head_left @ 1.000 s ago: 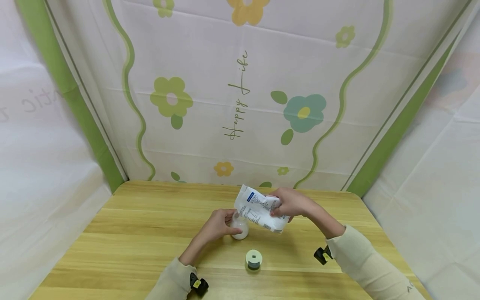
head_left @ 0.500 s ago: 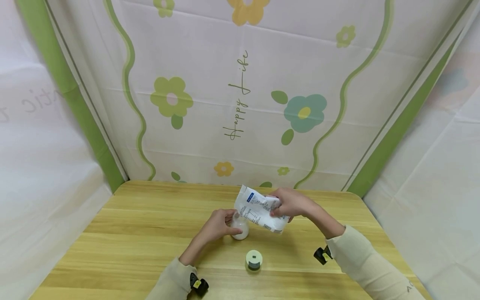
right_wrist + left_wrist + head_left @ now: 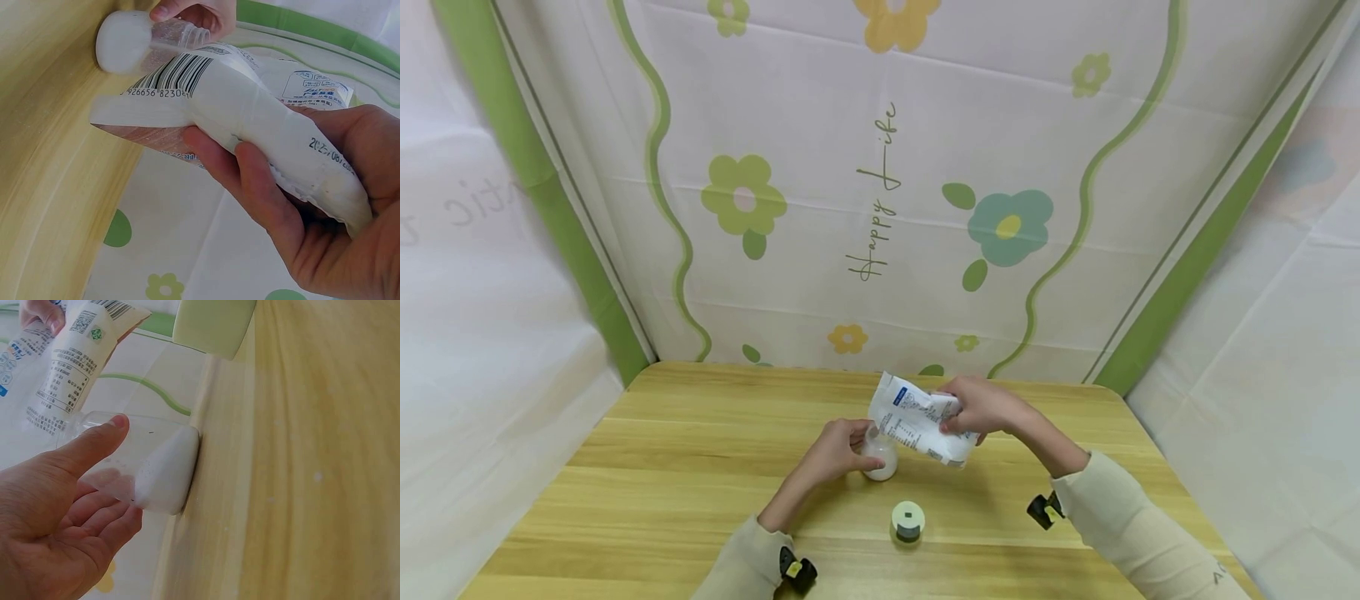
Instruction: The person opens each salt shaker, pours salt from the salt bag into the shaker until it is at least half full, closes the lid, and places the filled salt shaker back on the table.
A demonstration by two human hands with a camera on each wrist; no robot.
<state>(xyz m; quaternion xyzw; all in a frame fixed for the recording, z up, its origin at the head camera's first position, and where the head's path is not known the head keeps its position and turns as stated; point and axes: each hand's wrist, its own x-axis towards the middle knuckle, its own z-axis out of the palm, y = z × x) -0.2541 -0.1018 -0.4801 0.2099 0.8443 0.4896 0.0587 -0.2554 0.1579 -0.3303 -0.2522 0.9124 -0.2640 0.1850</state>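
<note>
The left hand (image 3: 837, 450) grips the part-filled clear round jar (image 3: 883, 472), the right hand (image 3: 987, 406) the white printed plastic pouch (image 3: 912, 423); pouring looks unfinished, the pale-green round cap (image 3: 908, 515) off, nearer.

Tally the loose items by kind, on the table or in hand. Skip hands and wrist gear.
Bag: 1, white, in the right hand
Jar: 1, clear, in the left hand
Lid: 1, pale green, on the table
Total: 3
</note>
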